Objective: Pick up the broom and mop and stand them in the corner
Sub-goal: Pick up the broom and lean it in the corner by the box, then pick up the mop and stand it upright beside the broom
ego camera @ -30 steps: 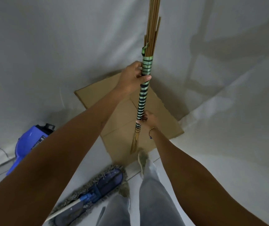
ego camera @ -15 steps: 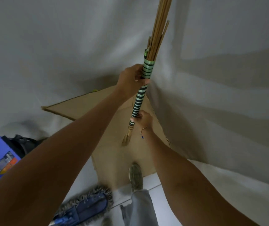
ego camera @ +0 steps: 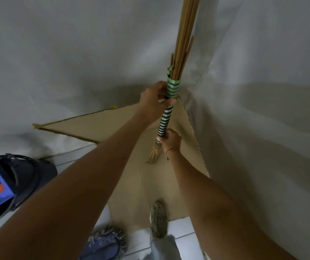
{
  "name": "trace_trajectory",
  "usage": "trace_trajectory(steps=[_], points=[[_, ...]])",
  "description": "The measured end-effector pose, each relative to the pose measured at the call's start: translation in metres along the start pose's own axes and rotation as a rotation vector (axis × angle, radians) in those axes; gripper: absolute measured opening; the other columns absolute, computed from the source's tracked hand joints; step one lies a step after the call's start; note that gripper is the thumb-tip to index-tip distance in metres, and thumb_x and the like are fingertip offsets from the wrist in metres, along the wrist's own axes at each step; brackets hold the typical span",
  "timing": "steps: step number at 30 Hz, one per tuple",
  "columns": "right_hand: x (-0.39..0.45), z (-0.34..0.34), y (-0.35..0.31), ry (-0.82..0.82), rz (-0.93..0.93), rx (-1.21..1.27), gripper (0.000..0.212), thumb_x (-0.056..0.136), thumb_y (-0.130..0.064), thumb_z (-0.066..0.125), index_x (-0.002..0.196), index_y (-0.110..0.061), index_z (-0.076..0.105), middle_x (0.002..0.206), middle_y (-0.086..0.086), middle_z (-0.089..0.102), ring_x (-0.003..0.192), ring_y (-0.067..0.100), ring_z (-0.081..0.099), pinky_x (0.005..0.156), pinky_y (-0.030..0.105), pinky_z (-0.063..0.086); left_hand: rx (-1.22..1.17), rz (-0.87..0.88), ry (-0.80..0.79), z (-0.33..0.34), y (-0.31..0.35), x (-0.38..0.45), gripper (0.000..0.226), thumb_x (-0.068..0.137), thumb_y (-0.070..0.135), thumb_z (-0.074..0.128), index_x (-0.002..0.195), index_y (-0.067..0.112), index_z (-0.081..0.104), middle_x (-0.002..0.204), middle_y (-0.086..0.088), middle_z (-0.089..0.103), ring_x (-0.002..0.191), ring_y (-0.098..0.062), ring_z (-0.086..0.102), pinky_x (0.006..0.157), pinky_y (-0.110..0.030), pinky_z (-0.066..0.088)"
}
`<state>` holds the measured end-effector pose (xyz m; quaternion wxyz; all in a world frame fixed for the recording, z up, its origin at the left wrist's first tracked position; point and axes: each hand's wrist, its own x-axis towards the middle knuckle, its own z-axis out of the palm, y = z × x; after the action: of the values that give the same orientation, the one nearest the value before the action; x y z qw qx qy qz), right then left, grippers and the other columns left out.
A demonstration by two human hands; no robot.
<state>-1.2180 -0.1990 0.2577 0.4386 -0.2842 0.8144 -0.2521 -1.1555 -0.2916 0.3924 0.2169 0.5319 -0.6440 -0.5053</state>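
Observation:
The broom (ego camera: 165, 121) is a bundle of thin tan sticks with a green-and-black banded handle; it stands nearly upright, sticks up, in front of the corner where two sheet-draped walls meet. My left hand (ego camera: 155, 99) grips the upper end of the banded handle. My right hand (ego camera: 170, 138) grips it lower, just above the frayed end, which hangs over the cardboard (ego camera: 97, 126). The mop (ego camera: 107, 243), blue head with a grey fringe, lies on the floor at the bottom edge, partly hidden by my left arm.
Flattened cardboard covers the floor in the corner. A blue and black machine (ego camera: 2, 186) sits at the left edge. My shoe (ego camera: 158, 219) stands on the cardboard's near edge, with pale floor tiles (ego camera: 180, 228) beside it. Grey-white sheets (ego camera: 263, 91) cover both walls.
I have stepped closer to the corner, carrying the broom with both hands. The cardboard and walls look nearer, and the mop has slid toward the bottom edge of view.

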Motion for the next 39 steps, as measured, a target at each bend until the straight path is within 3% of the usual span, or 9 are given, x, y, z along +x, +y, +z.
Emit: trace_trajectory(steps=[5,11,16,21,23,25,29,34,39], points=[[0.015,-0.002,0.0,0.039,0.061,0.007,0.023,0.076,-0.002,0.07,0.097,0.006,0.067,0.099,0.022,0.072,0.081,0.02,0.062,0.069,0.026,0.046,-0.028,0.004,0.004,0.015,-0.015,0.012,0.043,0.079,0.011,0.071,0.119,0.008,0.057,0.114,-0.007,0.069,0.106,-0.017,0.065,0.099,-0.029,0.049],[0.031,-0.001,0.0,0.008,0.156,-0.001,0.025,0.086,-0.003,0.057,0.109,0.0,0.064,0.112,0.018,0.068,0.105,0.033,0.063,0.078,0.031,0.046,0.056,0.008,0.023,0.026,-0.017,0.02,0.042,0.08,0.014,0.07,0.119,0.008,0.057,0.116,-0.007,0.068,0.108,-0.018,0.064,0.101,-0.03,0.048],[0.005,-0.004,0.0,0.043,0.124,0.034,0.042,0.087,0.002,0.046,0.127,-0.01,0.055,0.123,0.01,0.063,0.113,0.028,0.058,0.074,0.014,0.035,0.127,0.003,0.084,0.033,-0.016,0.004,0.041,0.087,0.013,0.06,0.128,0.008,0.053,0.126,-0.008,0.065,0.119,-0.022,0.058,0.101,-0.03,0.044],[-0.057,-0.017,0.0,-0.017,0.058,-0.043,0.041,0.087,-0.003,0.046,0.127,-0.012,0.054,0.126,0.012,0.062,0.117,0.03,0.057,0.098,0.033,0.045,-0.01,-0.127,0.104,0.003,-0.017,-0.046,0.044,0.089,0.001,0.053,0.133,-0.002,0.046,0.134,-0.017,0.056,0.126,-0.026,0.053,0.1,-0.019,0.044],[-0.097,-0.022,0.002,-0.093,0.021,-0.043,0.052,0.085,0.002,0.048,0.136,-0.01,0.046,0.134,0.014,0.057,0.121,0.028,0.056,0.099,0.023,0.043,0.029,-0.178,0.153,-0.024,-0.021,-0.084,0.036,0.092,0.002,0.05,0.128,-0.002,0.052,0.129,-0.017,0.059,0.12,-0.026,0.057,0.082,-0.001,0.042],[-0.15,-0.026,-0.001,-0.158,-0.056,-0.165,0.055,0.087,0.003,0.046,0.14,-0.009,0.039,0.128,0.018,0.06,0.116,0.03,0.057,0.085,0.014,0.038,0.215,-0.177,0.2,-0.059,-0.025,-0.136,0.032,0.094,0.008,0.046,0.124,0.003,0.057,0.125,-0.014,0.064,0.114,-0.026,0.06,0.085,-0.011,0.046],[-0.229,-0.01,0.005,-0.328,-0.295,-0.575,0.056,0.092,-0.005,0.041,0.145,-0.005,0.023,0.148,0.018,0.037,0.137,0.03,0.035,0.111,0.034,0.031,0.428,-0.248,0.153,-0.095,-0.043,-0.232,0.036,0.092,0.006,0.044,0.125,0.005,0.057,0.12,-0.022,0.065,0.109,-0.036,0.061,0.093,-0.037,0.048],[-0.348,0.045,0.008,-0.569,-0.473,-0.979,0.061,0.097,-0.014,0.035,0.149,-0.008,0.004,0.159,0.012,0.009,0.147,0.03,0.01,0.119,0.044,0.018,0.493,-0.432,-0.065,-0.149,-0.08,-0.39,0.044,0.096,0.021,0.046,0.139,0.009,0.043,0.145,-0.014,0.046,0.131,-0.03,0.046,0.111,-0.035,0.032],[-0.479,0.094,0.007,-0.606,-0.598,-1.054,0.059,0.096,-0.013,0.034,0.148,-0.008,0.007,0.159,0.013,0.011,0.146,0.031,0.011,0.119,0.046,0.019,0.496,-0.495,-0.007,-0.194,-0.098,-0.549,0.063,0.097,0.026,0.043,0.15,0.006,0.015,0.159,-0.013,0.019,0.146,-0.028,0.021,0.119,-0.036,0.018]])
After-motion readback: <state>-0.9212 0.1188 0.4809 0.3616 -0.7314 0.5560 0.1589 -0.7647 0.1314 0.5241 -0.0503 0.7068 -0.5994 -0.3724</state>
